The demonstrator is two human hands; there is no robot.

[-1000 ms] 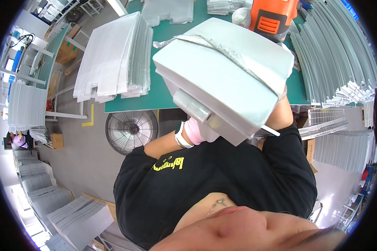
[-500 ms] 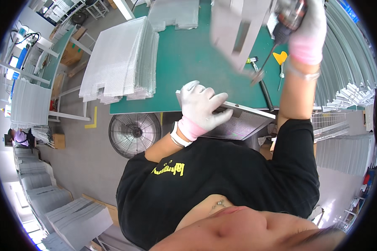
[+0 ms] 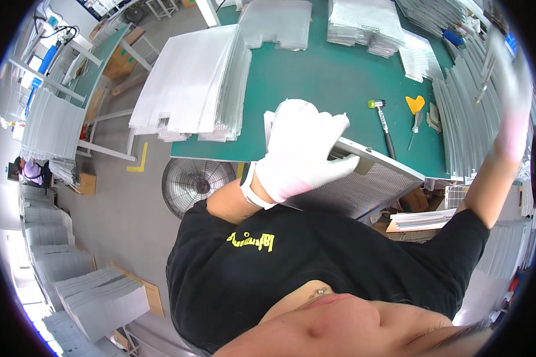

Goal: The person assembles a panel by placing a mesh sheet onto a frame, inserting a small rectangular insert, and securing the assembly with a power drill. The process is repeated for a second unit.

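My left hand (image 3: pixel 301 149), in a white glove, grips the upper edge of a grey metal mesh panel (image 3: pixel 363 187). The panel lies tilted over the front edge of the green table (image 3: pixel 339 77), just in front of my chest. My right hand (image 3: pixel 512 89), also gloved, is raised high at the far right and is blurred. A thin dark streak shows beside it, and I cannot tell whether the hand holds anything. On the table beyond the panel lie a small mallet (image 3: pixel 382 122) with a yellow-green head and a yellow-handled tool (image 3: pixel 415 108).
A thick stack of white mesh sheets (image 3: pixel 190 83) covers the table's left end, with more stacks at the back (image 3: pixel 363 21) and standing along the right (image 3: pixel 464 113). A floor fan (image 3: pixel 196 184) sits under the table edge. A person (image 3: pixel 30 172) is far left.
The large grey box-like piece I held up a second ago is gone from view. The panel now rests at the table edge under my left hand. My right arm swung out to the far right.
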